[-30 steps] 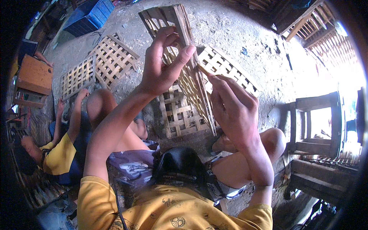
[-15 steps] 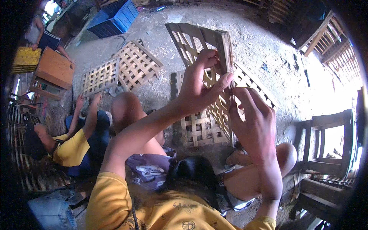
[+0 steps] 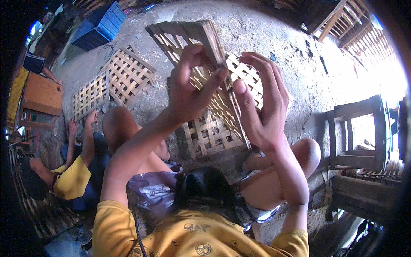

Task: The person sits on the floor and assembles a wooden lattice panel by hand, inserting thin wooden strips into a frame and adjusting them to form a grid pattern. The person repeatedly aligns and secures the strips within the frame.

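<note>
An upright woven lattice panel of flat, pale wooden strips [image 3: 216, 100] stands on edge before me, its wooden edge strip [image 3: 210, 38] facing up. My left hand [image 3: 192, 83] grips that edge, thumb on the near side and fingers behind it. Just to the right, my right hand [image 3: 267, 100] is open, its fingers and thumb spread apart beside the edge with nothing seen in it. Beneath the upright panel, between my legs, another lattice panel [image 3: 205, 136] lies on the floor. More pale lattice [image 3: 244, 70] shows behind my right hand.
Two lattice panels [image 3: 130, 73] [image 3: 90, 95] lie on the floor to the left. A blue crate [image 3: 98, 25] and an orange-brown wooden box [image 3: 42, 94] stand farther off. Someone in a yellow shirt [image 3: 75, 177] sits at my left. A wooden stool-like frame [image 3: 357, 160] stands at right.
My right hand has come off the panel's edge and spread its fingers. My left hand keeps its hold there. The whole view has shifted, moving the scene leftward.
</note>
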`<state>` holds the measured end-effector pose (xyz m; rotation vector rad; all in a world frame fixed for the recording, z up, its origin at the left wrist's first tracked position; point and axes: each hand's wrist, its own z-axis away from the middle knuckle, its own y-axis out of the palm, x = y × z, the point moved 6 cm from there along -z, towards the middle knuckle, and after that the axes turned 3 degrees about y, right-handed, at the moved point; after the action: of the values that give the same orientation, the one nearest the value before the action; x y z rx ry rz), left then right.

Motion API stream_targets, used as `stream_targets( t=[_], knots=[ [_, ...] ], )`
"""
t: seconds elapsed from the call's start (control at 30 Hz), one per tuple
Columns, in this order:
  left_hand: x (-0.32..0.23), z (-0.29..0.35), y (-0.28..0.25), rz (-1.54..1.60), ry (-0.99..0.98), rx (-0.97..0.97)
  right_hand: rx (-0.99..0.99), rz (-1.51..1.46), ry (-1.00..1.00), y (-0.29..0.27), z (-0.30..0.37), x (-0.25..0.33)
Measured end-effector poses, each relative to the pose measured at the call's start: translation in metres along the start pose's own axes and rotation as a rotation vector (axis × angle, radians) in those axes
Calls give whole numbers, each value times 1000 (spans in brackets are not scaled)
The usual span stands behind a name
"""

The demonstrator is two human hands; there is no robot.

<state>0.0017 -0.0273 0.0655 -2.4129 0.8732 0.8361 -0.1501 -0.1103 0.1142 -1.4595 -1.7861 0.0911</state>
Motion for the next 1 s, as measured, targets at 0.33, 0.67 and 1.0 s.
stream_targets(
  t=[0.33, 0.67, 1.0],
  knots=[
    [12, -11, -27, -11, 29, -64, 61, 139, 7, -2, 5, 11],
    [28, -17, -41, -11, 10, -135, -150, 149, -133, -46, 0, 28],
    [27, -15, -39, 73, -69, -163, -50, 227, -283, -38, 1, 33]
  ],
)
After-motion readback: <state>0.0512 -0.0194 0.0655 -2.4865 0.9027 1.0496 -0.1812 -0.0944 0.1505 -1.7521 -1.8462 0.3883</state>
